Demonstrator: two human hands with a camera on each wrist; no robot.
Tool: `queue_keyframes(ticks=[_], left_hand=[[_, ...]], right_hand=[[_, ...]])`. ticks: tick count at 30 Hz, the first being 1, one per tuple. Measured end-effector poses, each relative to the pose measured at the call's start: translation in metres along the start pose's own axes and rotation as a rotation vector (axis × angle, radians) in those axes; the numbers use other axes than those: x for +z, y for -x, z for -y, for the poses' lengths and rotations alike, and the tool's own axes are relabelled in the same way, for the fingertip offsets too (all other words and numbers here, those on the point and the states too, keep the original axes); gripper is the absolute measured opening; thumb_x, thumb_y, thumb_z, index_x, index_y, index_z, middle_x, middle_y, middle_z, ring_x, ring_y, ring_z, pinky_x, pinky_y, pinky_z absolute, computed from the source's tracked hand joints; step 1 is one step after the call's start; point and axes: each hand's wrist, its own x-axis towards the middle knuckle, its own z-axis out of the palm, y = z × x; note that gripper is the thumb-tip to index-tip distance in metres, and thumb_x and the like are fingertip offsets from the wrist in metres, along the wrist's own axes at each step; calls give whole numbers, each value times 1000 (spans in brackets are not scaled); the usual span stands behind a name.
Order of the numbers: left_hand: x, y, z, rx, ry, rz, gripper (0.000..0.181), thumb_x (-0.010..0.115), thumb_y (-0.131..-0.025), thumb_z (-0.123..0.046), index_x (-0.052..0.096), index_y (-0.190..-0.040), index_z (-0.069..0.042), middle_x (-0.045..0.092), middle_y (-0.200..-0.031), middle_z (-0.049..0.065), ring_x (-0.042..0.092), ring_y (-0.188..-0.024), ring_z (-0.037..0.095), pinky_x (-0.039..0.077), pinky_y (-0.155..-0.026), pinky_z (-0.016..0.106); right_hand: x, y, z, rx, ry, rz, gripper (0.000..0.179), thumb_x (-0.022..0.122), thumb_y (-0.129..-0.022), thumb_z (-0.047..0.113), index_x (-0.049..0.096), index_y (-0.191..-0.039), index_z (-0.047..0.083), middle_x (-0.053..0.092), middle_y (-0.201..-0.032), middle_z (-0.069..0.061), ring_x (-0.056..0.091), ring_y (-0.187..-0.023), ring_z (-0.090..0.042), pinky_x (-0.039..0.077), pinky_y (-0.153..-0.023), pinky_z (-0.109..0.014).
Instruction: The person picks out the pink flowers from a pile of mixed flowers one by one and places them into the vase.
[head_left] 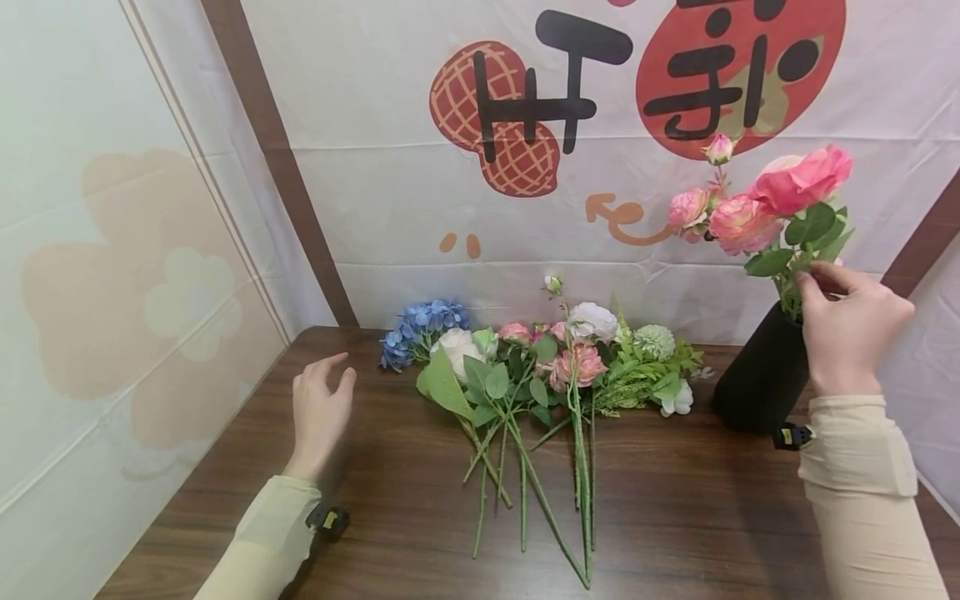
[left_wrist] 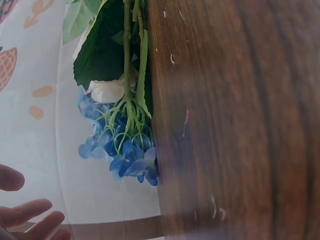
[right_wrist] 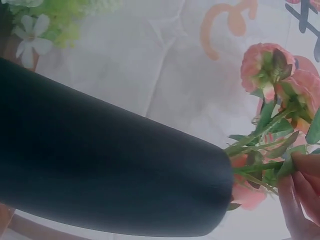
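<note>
At the right of the head view a black vase [head_left: 761, 375] stands on the table with pink flowers [head_left: 750, 218] in its mouth. My right hand [head_left: 855, 325] pinches a green flower stem [right_wrist: 260, 167] just above the rim, thumb against fingers. My left hand [head_left: 322, 408] hovers over the table's left side, fingers loosely bent and apart, holding nothing. The blue hydrangea [head_left: 423, 327] is the flower nearest to it; in the left wrist view the blue blooms [left_wrist: 132, 155] lie beyond the fingertips.
Several loose flowers lie in a row along the back of the wooden table [head_left: 420, 517]: a cream rose [head_left: 459, 350], a white bloom [head_left: 592, 322], a pink-orange flower [head_left: 577, 367] and a green pompom flower [head_left: 655, 342]. Their stems point forward. A printed cloth [head_left: 375, 200] hangs behind.
</note>
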Motion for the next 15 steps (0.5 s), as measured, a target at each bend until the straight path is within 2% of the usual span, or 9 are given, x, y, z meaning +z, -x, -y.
queue_keyframes(ticks=[3, 7, 10, 15], left_hand=[[0, 0, 2, 13, -14, -19, 34, 54, -93, -15, 60, -123, 0, 55, -127, 24, 43, -115, 41, 32, -97, 51], [-1, -1, 4, 26, -22, -38, 33, 54, -93, -15, 61, -121, 0, 57, -124, 24, 44, -112, 41, 32, -95, 50], [-1, 0, 3, 24, -18, -35, 33, 53, -93, -15, 61, -121, 0, 56, -124, 25, 43, -113, 41, 32, -94, 50], [-2, 1, 2, 20, -17, -25, 34, 52, -94, -16, 60, -122, 1, 56, -125, 25, 43, -114, 41, 32, -95, 51]], right_hand=[[2, 3, -3, -19, 9, -2, 25, 62, -88, 25, 75, -97, 6, 71, -92, -22, 30, -67, 32, 34, -91, -31], [4, 6, -9, -23, 21, -6, 23, 62, -87, 22, 76, -96, 6, 72, -89, -20, 30, -65, 33, 31, -80, -20], [5, 8, -11, -29, 29, -3, 22, 62, -86, 22, 76, -95, 7, 71, -88, -20, 30, -64, 33, 26, -74, -17], [5, 12, -13, -38, 40, 20, 23, 61, -86, 21, 76, -96, 7, 71, -88, -22, 28, -63, 34, 30, -76, -29]])
